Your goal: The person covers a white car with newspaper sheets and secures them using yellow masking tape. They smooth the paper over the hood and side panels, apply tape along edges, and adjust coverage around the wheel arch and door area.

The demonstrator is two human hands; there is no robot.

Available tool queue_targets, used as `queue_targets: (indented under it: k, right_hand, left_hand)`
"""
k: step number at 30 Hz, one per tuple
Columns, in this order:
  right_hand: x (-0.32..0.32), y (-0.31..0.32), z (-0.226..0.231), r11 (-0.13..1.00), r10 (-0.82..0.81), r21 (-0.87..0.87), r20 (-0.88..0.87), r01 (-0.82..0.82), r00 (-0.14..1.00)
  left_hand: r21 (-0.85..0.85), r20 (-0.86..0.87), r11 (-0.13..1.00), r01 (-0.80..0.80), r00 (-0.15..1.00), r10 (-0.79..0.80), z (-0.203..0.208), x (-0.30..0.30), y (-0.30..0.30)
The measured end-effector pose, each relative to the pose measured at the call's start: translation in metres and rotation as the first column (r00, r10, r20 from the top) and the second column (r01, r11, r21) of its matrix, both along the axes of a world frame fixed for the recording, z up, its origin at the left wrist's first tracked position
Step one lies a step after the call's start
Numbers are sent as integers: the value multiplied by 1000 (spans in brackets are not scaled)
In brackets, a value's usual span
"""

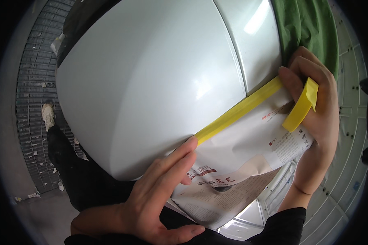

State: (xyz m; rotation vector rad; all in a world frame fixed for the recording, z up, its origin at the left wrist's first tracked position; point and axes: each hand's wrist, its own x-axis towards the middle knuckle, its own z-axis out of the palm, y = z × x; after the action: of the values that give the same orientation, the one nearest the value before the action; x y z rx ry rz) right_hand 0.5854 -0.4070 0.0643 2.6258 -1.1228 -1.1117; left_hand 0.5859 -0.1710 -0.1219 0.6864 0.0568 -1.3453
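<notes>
A long strip of yellow masking tape (239, 110) runs along the edge of a glossy silver-white car body panel (159, 81), with a printed newspaper sheet (249, 147) hanging below it. My left hand (151, 198) has its fingers stretched out, the fingertips touching the tape's lower left end and its thumb apart. At the upper right end, my right hand (319, 94) is closed, with bent fingers and the thumb by the tape and paper edge. A curved yellow tape piece (300, 108) sits against this hand; whether it is a roll or a loose length is unclear.
Green cloth (310, 24) drapes over the panel's far right side. Metal floor grating (34, 98) with paper scraps lies at the left, where a light shoe (48, 116) and dark trouser leg show. A pale panelled wall (335, 175) curves along the right.
</notes>
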Motion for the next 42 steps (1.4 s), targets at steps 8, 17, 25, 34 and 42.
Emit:
queue_targets:
  k: [8, 17, 25, 34, 42]
  right_hand:
    - [-6, 4, -1, 998, 42, -54, 29, -41, 999]
    - [-12, 9, 3, 996, 31, -86, 61, -26, 998]
    - [-14, 14, 0, 993, 45, -115, 70, -37, 997]
    - [-19, 11, 5, 992, 88, -100, 104, -77, 991]
    - [-22, -3, 2, 952, 216, -222, -6, -212, 976]
  left_hand:
    - [-496, 233, 868, 29, 967, 101, -24, 16, -17]
    - [-592, 355, 753, 286, 932, -75, -24, 49, -34]
    - [-569, 340, 733, 373, 918, -203, -23, 56, -38]
    - [-600, 382, 711, 366, 913, -147, -17, 52, -63]
    - [-521, 425, 696, 494, 857, -290, -5, 69, -82]
